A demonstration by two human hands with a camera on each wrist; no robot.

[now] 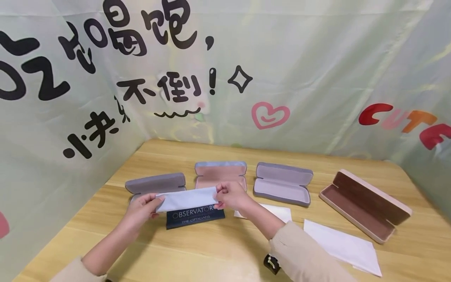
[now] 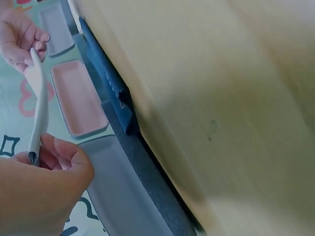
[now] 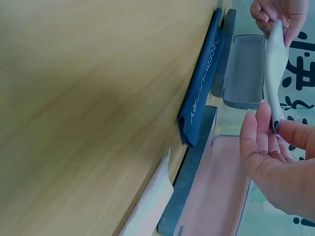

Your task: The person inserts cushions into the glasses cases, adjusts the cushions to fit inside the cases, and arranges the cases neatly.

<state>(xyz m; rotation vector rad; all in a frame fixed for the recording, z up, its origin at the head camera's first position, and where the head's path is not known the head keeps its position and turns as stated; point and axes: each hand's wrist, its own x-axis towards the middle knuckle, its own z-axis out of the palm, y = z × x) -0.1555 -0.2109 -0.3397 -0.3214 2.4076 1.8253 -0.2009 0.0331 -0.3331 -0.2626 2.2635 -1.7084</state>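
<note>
A folded pale blue cloth [image 1: 188,199] is stretched out as a narrow strip between both hands. My left hand [image 1: 143,205] pinches its left end between thumb and fingers; the opposite end is pinched by my right hand [image 1: 232,195]. In the left wrist view the cloth strip [image 2: 39,105] is seen edge-on, raised above the open glasses cases. On the table, a folded navy cloth [image 1: 195,220] lettered "OBSERVATORY THE OPTICIANS" lies just in front of the cases, partly hidden by the pale one. Nearest the left hand stands an open grey case [image 1: 156,182].
Also open along the table [image 1: 197,258] are a blue case with pink lining [image 1: 220,169], a grey-lilac case [image 1: 282,188] and a pink case with brown lining [image 1: 364,209]. Two folded white cloths lie toward the right, one near cloth [image 1: 340,244] and one farther cloth [image 1: 278,212].
</note>
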